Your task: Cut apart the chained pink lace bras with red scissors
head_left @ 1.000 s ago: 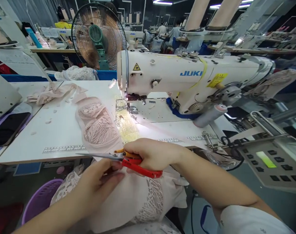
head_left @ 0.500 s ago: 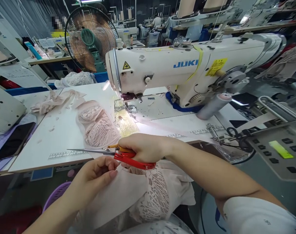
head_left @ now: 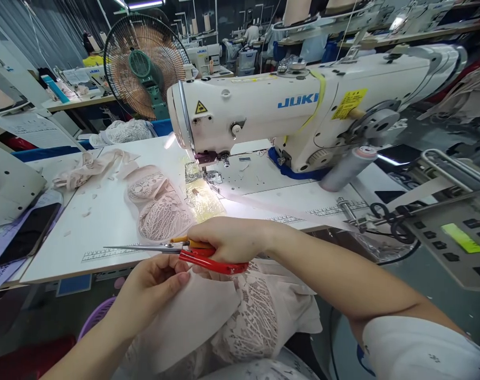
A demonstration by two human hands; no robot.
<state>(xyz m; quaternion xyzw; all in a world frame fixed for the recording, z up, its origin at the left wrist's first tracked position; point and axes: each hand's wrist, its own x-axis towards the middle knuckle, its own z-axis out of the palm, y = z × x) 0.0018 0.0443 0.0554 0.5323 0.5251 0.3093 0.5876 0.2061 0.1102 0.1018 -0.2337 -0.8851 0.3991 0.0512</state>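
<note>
My right hand (head_left: pixel 226 240) is closed around red-handled scissors (head_left: pixel 172 249), whose long blades point left over the table's front edge. Just below them, my left hand (head_left: pixel 151 290) pinches the edge of a pale pink fabric piece (head_left: pixel 200 311) with a lace panel, which lies across my lap. A second pink lace piece (head_left: pixel 156 203) rests on the white table, left of the needle of the white JUKI sewing machine (head_left: pixel 287 116).
A crumpled pink fabric scrap (head_left: pixel 84 166) and a dark phone (head_left: pixel 28 235) lie at the table's left. A fan (head_left: pixel 143 66) stands behind. A control panel (head_left: pixel 457 243) sits at right, a purple basket (head_left: pixel 95 316) below the table. People work at far benches.
The view has shifted slightly; both hands and the scissors stay together at the fabric's edge, and more of the fabric and lace now shows on my lap.
</note>
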